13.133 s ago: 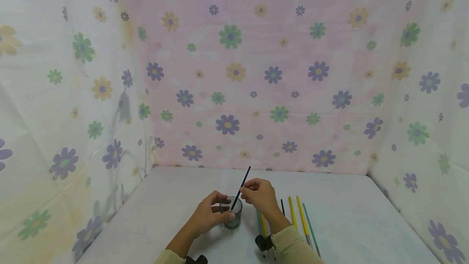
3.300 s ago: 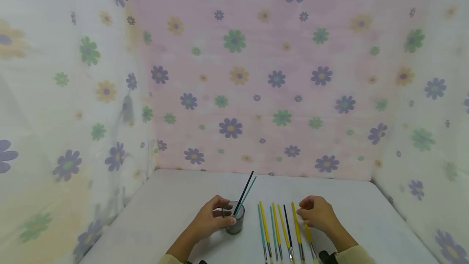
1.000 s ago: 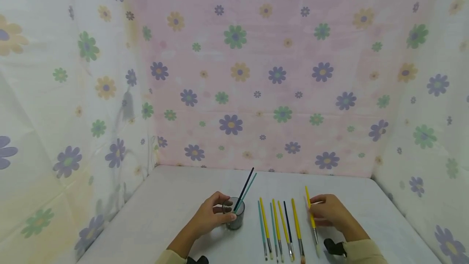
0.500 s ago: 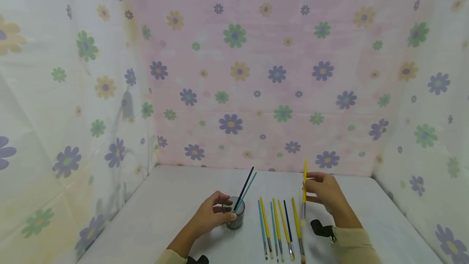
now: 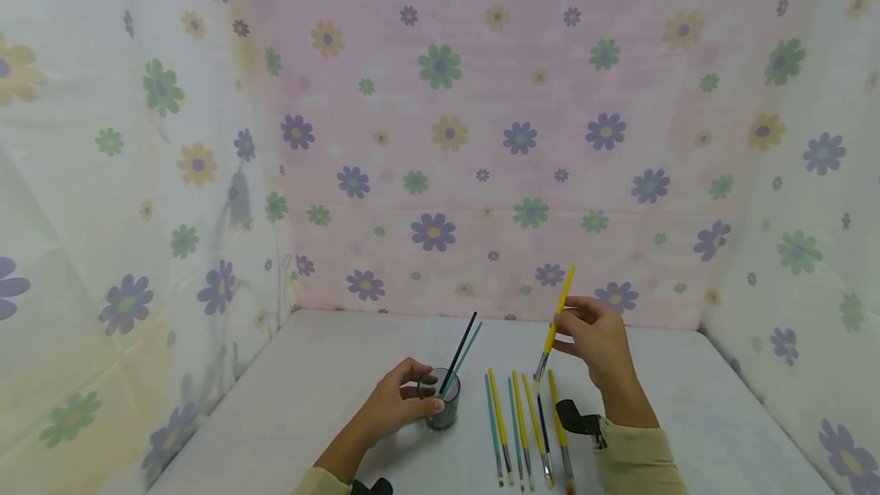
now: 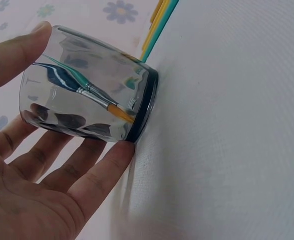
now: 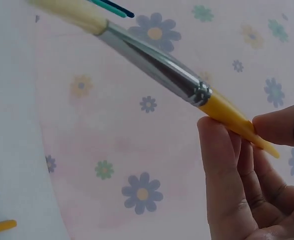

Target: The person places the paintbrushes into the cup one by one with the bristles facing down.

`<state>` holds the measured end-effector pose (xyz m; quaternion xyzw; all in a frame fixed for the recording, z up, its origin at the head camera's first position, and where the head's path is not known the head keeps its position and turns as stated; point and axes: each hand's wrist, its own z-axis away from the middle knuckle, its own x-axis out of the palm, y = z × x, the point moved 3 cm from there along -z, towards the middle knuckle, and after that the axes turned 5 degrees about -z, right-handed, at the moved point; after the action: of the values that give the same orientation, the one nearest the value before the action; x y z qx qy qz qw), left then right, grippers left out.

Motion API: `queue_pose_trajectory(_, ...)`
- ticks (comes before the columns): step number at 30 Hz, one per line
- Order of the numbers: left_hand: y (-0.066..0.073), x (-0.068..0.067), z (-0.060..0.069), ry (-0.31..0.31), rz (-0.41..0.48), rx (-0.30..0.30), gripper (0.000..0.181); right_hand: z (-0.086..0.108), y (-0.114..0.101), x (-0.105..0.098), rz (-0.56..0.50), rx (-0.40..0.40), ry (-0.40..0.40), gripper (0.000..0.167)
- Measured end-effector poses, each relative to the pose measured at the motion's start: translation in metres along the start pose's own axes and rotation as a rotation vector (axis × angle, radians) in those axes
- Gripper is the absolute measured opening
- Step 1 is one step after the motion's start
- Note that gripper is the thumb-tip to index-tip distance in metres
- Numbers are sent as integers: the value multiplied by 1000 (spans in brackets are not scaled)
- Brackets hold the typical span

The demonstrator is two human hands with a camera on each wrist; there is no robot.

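Transparent glass forms the cup point(image 5: 448, 412), which stands upright on the white tabletop point(image 5: 330, 373). Inside it lean a dark brush point(image 5: 458, 351) and a teal brush point(image 5: 467, 350), handles projecting above the rim, bristles down. The left hand point(image 5: 395, 405) has its grip closed around the cup, thumb on one side and fingers on the other. The right hand point(image 5: 600, 341) has its grip clamped on the handle of a yellow brush point(image 5: 551, 341), held tilted above the tabletop, pale bristles lowest. Beneath, a row of seven brushes point(image 5: 520, 418) lies side by side, to the right of the cup. A flowered backdrop point(image 5: 481, 273) stands behind.
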<state>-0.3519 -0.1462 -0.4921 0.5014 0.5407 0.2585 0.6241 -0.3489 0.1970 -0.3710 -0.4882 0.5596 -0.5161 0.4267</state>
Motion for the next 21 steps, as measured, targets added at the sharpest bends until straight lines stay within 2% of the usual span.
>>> queue_pose_trajectory(6,0,-1,-2,6,7,2,63,8,-8,12,-7,-51,-27,35)
queue_pose_trajectory(21,2,0,-1,-1,28,-13,65,18,-2,45,14,-161,-71,26)
